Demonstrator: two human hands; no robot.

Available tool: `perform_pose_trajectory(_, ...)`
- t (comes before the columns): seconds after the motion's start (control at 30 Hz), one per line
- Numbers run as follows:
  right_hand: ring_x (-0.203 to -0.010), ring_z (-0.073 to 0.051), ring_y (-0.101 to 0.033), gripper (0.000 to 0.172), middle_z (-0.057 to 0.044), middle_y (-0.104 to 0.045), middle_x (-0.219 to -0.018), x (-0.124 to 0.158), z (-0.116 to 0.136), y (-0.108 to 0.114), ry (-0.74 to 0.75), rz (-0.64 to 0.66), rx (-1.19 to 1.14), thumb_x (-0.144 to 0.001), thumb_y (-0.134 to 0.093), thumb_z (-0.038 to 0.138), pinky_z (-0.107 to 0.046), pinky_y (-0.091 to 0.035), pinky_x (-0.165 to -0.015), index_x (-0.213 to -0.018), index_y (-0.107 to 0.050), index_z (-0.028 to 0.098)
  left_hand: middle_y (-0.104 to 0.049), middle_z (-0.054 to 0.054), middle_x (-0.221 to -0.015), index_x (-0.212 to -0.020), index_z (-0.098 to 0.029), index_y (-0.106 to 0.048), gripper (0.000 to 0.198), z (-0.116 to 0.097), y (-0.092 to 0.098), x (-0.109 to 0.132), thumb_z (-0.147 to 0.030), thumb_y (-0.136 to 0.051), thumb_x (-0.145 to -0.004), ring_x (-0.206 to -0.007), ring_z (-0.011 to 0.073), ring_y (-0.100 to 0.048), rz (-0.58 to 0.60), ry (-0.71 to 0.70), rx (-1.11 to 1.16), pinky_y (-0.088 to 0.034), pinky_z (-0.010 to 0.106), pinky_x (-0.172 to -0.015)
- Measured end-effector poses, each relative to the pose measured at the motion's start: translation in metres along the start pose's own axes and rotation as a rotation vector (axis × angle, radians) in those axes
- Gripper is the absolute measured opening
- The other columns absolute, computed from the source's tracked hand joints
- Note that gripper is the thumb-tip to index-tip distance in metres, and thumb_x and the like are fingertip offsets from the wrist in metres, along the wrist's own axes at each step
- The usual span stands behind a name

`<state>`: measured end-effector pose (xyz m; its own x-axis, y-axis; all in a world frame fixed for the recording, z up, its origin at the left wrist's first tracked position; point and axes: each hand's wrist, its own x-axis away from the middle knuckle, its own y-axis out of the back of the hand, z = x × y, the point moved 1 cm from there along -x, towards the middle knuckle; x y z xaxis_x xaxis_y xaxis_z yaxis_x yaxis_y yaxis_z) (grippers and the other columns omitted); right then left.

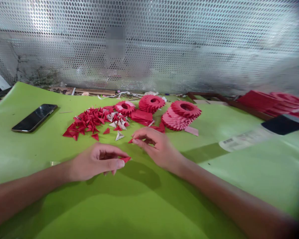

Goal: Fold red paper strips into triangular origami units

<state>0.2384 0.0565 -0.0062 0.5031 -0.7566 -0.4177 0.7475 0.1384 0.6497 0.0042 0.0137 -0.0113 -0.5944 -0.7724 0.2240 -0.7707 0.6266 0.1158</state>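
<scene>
Between the thumb and fingers of my left hand (pixel 99 162) is a small red folded paper triangle (pixel 126 159). My right hand (pixel 155 144), a little higher and to the right, pinches another red paper piece (pixel 133 141) at its fingertips. The two pieces are apart. Just beyond my hands lies a heap of red folded paper triangles (pixel 89 121), with some white ones (pixel 118 121) at its right side. A single white triangle (pixel 119 135) lies near my right fingertips. Behind my right hand is a stack of red paper slips (pixel 141 117).
Pleated paper rings stand at the back: a small one (pixel 125 107), a red one (pixel 151 103) and a taller pink-and-red one (pixel 181 114). A phone (pixel 35 118) lies left on the green table cover (pixel 139 205). At right are a clear, dark-ended object (pixel 249 137) and red paper stacks (pixel 271 104).
</scene>
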Motion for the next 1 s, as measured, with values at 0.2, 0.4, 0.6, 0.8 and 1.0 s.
perform_pose_trajectory(0.2,-0.092,-0.016,-0.069,0.008,-0.005,-0.073,-0.097,0.0004,0.0044,0.003,0.224,-0.037,0.028,-0.091,-0.067,0.018,-0.032,-0.059,-0.085,-0.095,-0.073,0.021,-0.068,0.002,-0.077,-0.113,-0.019,-0.073,0.038,0.0019,-0.0001,0.001,-0.047,-0.07,-0.087,-0.065,0.0116,-0.057,-0.01,-0.02,0.013,-0.039,0.021,-0.054)
perform_pose_trajectory(0.4,-0.094,-0.016,-0.073,0.015,-0.009,-0.067,-0.13,0.0045,0.0089,0.0043,0.251,-0.121,0.043,-0.089,-0.066,0.011,-0.034,-0.061,-0.087,-0.094,-0.076,0.021,-0.068,0.003,-0.08,-0.116,-0.019,-0.072,0.04,0.001,-0.0003,0.0004,-0.047,-0.07,-0.087,-0.065,0.0115,-0.057,0.001,-0.02,0.009,-0.041,0.022,-0.054)
perform_pose_trajectory(0.6,-0.089,-0.016,-0.074,0.014,-0.003,-0.078,-0.095,0.0048,0.0051,0.0039,0.291,-0.081,0.054,-0.089,-0.067,0.012,-0.032,-0.061,-0.084,-0.095,-0.075,0.022,-0.067,0.002,-0.077,-0.114,-0.018,-0.073,0.039,0.0015,0.0003,0.0008,-0.047,-0.07,-0.087,-0.064,0.0107,-0.055,-0.004,-0.01,0.001,-0.04,0.021,-0.054)
perform_pose_trajectory(0.8,-0.083,-0.017,-0.073,0.029,-0.004,-0.076,-0.095,0.0078,0.0031,0.0011,0.095,-0.081,0.043,-0.091,-0.066,0.025,-0.032,-0.06,-0.077,-0.12,-0.064,0.023,-0.068,0.003,-0.079,-0.115,-0.019,-0.072,0.04,0.0017,0.0005,-0.0001,-0.047,-0.07,-0.086,-0.066,0.0123,-0.058,0.001,-0.009,0.009,-0.041,0.021,-0.055)
perform_pose_trajectory(1.0,-0.085,-0.017,-0.069,0.011,-0.005,-0.072,-0.097,0.0037,0.006,0.0022,0.088,-0.003,0.032,-0.093,-0.064,0.023,-0.031,-0.058,-0.074,-0.1,-0.072,0.021,-0.067,0.001,-0.076,-0.111,-0.019,-0.074,0.032,-0.0019,0.0007,0.0016,-0.041,-0.071,-0.088,-0.065,0.0103,-0.057,0.01,-0.029,0.026,-0.04,0.02,-0.055)
